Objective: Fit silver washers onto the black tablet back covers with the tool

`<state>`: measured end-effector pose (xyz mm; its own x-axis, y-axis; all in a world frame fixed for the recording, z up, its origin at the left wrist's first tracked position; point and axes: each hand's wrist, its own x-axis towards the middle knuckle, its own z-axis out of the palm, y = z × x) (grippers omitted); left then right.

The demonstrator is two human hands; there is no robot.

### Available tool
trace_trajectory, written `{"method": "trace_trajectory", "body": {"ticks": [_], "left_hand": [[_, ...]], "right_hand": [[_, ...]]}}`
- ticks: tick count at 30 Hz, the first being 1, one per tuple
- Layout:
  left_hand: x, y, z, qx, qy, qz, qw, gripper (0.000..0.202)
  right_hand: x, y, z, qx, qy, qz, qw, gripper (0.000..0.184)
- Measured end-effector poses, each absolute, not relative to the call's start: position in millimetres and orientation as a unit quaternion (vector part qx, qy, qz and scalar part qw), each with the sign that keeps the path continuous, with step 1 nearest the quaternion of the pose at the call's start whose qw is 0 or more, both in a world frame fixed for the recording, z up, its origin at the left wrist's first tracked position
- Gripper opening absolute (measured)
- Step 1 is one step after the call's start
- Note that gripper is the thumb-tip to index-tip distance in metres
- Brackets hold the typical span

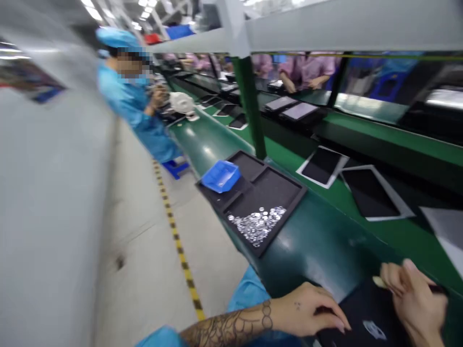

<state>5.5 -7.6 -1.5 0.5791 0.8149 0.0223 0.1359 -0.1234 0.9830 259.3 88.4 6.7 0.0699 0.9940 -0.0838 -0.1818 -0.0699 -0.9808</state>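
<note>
Head view, sole feed, as I receive it from a distance.

Item: one black panel [363, 307], flat on the green bench [314, 250] at the lower right, pale emblem [374, 330] facing up. Located between and beneath both hands.

Item: left hand [307, 308], palm down, fingertips at the panel's surface, thumb and forefinger drawn together. Blur keeps me from telling whether they pinch anything. I judge the contact serves to steady the panel.

Item: right hand [415, 299], fingers curled closed about a small pale-tipped object [379, 282], held over the panel's far side; the tip projects toward the left hand, presumably so it can reach the surface.

Item: black divided tray [277, 188], on the bench beyond the left hand. Shiny small pieces [256, 226] lie loose in the nearest compartment, likely so its walls keep them from scattering.

Item: blue bin [221, 176], set on the tray's left part, apart from the pieces.

Item: dark flat panels [321, 164] on white sheets [393, 191], along the green line behind; I take the sheets as surface protection.

Item: co-worker in blue [126, 106], seated farther along the bench.
</note>
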Motion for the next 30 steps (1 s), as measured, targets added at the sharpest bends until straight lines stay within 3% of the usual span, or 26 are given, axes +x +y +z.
{"method": "trace_trajectory", "body": {"ticks": [3, 5, 8, 12, 17, 20, 23, 26, 30], "left_hand": [[13.4, -21.9, -5.9, 0.656, 0.401, 0.342, 0.541, 0.025], [17.0, -27.9, -8.5, 0.641, 0.412, 0.358, 0.539, 0.024], [25.0, -32.8, -9.1, 0.636, 0.392, 0.354, 0.563, 0.022], [41.0, -39.2, -6.1, 0.634, 0.364, 0.339, 0.593, 0.020], [53.4, -39.4, -6.3, 0.600, 0.354, 0.330, 0.637, 0.021], [52.8, -32.9, -9.4, 0.557, 0.355, 0.307, 0.685, 0.028], [42.9, -19.3, -14.2, 0.539, 0.371, 0.321, 0.685, 0.030], [17.1, -4.0, -18.3, 0.569, 0.406, 0.355, 0.621, 0.027], [-35.3, 3.4, -21.1, 0.658, 0.458, 0.391, 0.452, 0.024]], "right_hand": [[268.8, 78.6, 34.7, -0.467, -0.322, 0.514, 0.644, 0.065], [284.9, 56.1, 45.0, -0.504, -0.283, 0.482, 0.658, 0.058], [303.7, -2.8, 45.5, -0.639, -0.262, 0.432, 0.580, 0.040], [299.0, -91.9, 37.5, -0.774, -0.219, 0.418, 0.423, 0.066], [262.1, -141.7, 35.5, -0.751, -0.129, 0.506, 0.405, 0.079], [248.9, -130.4, 29.5, -0.733, -0.121, 0.538, 0.398, 0.081], [274.5, -96.2, 27.1, -0.742, -0.153, 0.489, 0.433, 0.088], [342.6, -42.3, 41.2, -0.744, -0.192, 0.380, 0.514, 0.090], [442.0, 53.1, 71.4, -0.752, -0.275, 0.307, 0.515, 0.079]]}}
